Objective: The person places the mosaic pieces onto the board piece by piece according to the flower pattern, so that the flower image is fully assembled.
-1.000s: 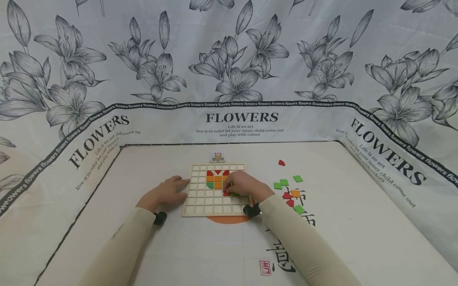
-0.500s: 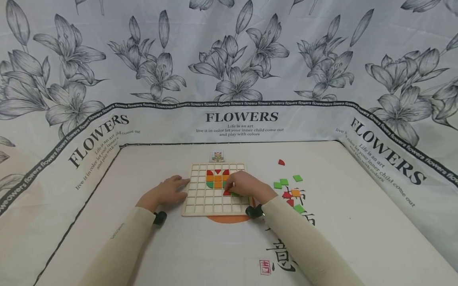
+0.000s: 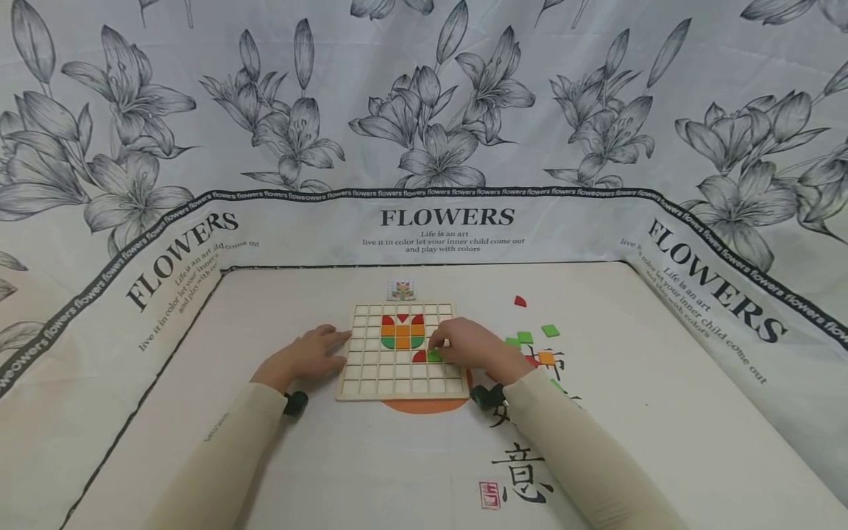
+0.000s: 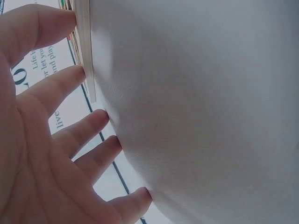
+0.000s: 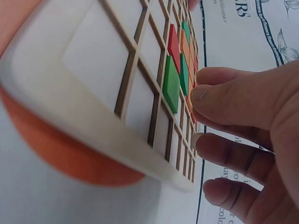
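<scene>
A wooden grid board lies in front of me, its middle cells filled with red, orange and dark green tiles in a tulip-like shape. The left hand rests at the board's left side, thumb and index tip against its edge. Over the right half of the board is the right hand, thumb and fingertips bent loosely, nothing showing between them. Below those fingers sit a light green square tile and, to its left, a red quarter-round tile. A dark green quarter-round tile fills the shape's lower right corner.
A small card with a coloured pattern lies behind the board. Right of it, loose tiles are scattered: a red one, several green ones and an orange square. The right sleeve covers part of this group.
The right hand has drawn back to the right, uncovering the dark green quarter-round tile at the shape's lower right. Its wrist now hides some loose tiles. The left hand has stayed put.
</scene>
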### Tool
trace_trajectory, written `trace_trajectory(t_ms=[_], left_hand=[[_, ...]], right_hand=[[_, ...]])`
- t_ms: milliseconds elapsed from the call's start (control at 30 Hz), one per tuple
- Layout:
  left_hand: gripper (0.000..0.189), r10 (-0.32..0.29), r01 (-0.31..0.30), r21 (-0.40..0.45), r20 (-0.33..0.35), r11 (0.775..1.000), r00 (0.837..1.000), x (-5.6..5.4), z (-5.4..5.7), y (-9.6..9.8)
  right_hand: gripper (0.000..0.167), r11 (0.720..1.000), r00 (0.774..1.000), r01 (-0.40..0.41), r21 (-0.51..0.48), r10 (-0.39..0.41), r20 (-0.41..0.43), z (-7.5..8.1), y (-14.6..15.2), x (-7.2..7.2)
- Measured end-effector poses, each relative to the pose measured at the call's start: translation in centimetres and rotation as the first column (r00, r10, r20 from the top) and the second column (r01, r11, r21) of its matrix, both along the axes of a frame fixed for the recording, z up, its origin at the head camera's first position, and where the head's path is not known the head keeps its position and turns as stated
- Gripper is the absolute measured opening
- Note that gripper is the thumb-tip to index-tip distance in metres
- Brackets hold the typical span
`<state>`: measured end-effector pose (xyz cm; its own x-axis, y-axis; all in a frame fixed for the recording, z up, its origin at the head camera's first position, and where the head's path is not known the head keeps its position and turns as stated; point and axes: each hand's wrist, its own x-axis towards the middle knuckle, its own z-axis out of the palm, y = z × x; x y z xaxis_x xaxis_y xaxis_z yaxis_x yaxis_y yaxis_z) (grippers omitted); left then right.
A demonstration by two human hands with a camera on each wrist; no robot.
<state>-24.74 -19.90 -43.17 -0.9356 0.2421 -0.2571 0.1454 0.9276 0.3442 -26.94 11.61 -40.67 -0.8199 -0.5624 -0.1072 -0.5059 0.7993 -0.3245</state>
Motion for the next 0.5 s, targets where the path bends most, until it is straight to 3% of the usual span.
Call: trace_trajectory(t_ms=[200,500], left_hand=[[0.063,0.001,-0.001,0.002,0.005,1.0,1.0,0.0,0.1,0.0],[0.063,-0.004,0.004,0.007,0.005,1.0,1.0,-0.1,-0.1,-0.2]], right_hand=[[0.016,0.997,0.997,0.083,0.005,-0.083,0.006,0.5,1.6,0.4],[0.018,0.992,0.992,0.122,-0.008,-0.123,-0.039,0.6,4.9,0.2]])
